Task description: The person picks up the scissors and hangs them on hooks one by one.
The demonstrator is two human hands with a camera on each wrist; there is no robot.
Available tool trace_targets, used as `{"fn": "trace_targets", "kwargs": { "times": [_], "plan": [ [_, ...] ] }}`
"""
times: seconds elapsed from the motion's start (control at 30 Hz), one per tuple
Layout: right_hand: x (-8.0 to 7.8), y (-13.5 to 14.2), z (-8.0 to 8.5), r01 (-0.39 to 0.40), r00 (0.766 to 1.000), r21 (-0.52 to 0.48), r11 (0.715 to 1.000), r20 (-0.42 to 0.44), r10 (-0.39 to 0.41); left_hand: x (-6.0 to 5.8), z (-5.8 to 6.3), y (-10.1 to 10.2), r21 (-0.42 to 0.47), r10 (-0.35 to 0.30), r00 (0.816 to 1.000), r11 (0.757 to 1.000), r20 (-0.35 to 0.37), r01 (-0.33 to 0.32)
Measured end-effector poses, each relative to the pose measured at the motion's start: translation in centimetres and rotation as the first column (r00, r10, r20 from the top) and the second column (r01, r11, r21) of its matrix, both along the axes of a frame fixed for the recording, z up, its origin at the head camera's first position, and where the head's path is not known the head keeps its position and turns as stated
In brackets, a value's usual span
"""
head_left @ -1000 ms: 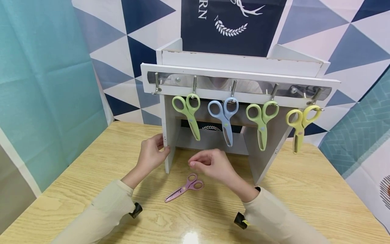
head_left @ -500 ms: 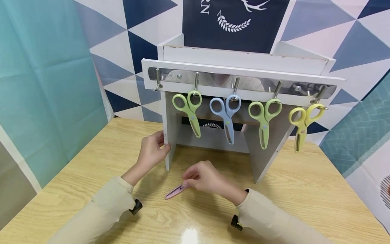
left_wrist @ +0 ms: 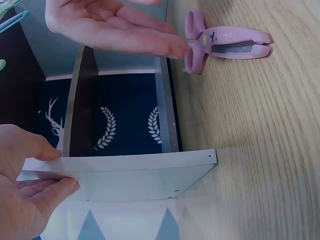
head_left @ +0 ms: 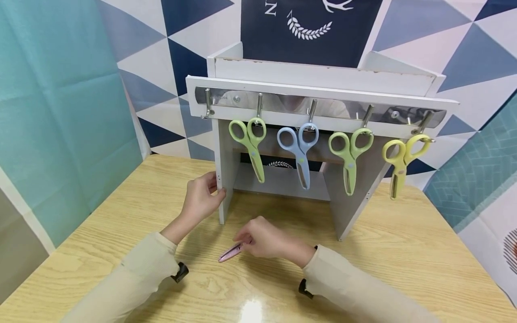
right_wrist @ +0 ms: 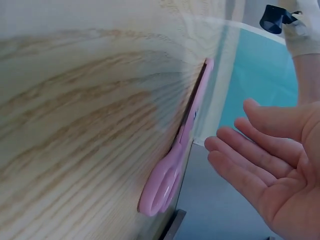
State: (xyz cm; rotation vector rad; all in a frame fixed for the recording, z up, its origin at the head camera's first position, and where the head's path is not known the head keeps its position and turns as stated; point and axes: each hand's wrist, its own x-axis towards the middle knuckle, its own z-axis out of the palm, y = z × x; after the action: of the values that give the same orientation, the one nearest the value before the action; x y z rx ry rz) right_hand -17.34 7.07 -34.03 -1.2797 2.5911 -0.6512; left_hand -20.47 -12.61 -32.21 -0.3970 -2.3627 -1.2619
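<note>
My left hand (head_left: 202, 197) grips the front edge of the left side panel (left_wrist: 120, 162) of a white shelf unit, thumb and fingers on either side. A pair of pink scissors (left_wrist: 227, 42) lies on the wooden table, blades pointing left in the head view. Over its handles is my right hand (head_left: 262, 237), which hides them there. In the right wrist view the right hand's fingers (right_wrist: 250, 155) are loosely bent and apart from the scissors. Green scissors (head_left: 254, 152), blue scissors (head_left: 300, 154), more green scissors (head_left: 349, 159) and yellow scissors (head_left: 400, 166) hang from hooks.
A metal hook rail (head_left: 335, 107) runs across the front of the shelf unit; its leftmost hook (head_left: 208, 103) bears nothing. The wooden table (head_left: 404, 269) extends around the unit. A teal curtain (head_left: 68, 112) hangs at the left, with patterned cloth behind.
My right hand has moved down and left, from above the pink scissors to over their handles. My left hand keeps its grip on the panel. The head view tilts slightly downward.
</note>
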Motion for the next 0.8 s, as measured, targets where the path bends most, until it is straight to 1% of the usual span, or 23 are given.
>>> {"fn": "trace_targets", "kwargs": {
  "times": [0.13, 0.3, 0.37, 0.5, 0.67, 0.8],
  "plan": [
    [0.0, -0.9, -0.3, -0.059, 0.997, 0.061, 0.996, -0.039, 0.062, -0.1, 0.0, 0.0, 0.011, -0.009, 1.000, 1.000, -0.005, 0.009],
    [0.3, -1.7, -0.7, -0.113, 0.987, 0.177, 0.978, -0.093, 0.131, 0.0, 0.0, 0.1, 0.012, -0.008, 1.000, 1.000, -0.009, 0.008],
    [0.5, -1.8, -0.7, -0.104, 0.984, 0.210, 0.972, -0.120, 0.131, 0.0, 0.0, 0.1, 0.011, -0.006, 1.000, 1.000, -0.009, 0.006],
    [1.0, -1.8, -0.6, -0.077, 0.980, 0.238, 0.968, -0.162, 0.118, 0.0, 0.1, 0.1, 0.006, 0.000, 1.000, 1.000, -0.004, 0.000],
    [1.6, -1.5, -0.5, -0.062, 0.972, 0.261, 0.963, -0.202, 0.117, 0.1, 0.1, 0.1, 0.003, -0.006, 1.000, 1.000, -0.013, 0.006],
    [1.9, -1.1, -0.5, -0.064, 0.964, 0.256, 0.964, -0.233, 0.126, 0.0, 0.0, 0.1, 0.010, -0.011, 1.000, 1.000, -0.022, 0.011]
  ]
}}
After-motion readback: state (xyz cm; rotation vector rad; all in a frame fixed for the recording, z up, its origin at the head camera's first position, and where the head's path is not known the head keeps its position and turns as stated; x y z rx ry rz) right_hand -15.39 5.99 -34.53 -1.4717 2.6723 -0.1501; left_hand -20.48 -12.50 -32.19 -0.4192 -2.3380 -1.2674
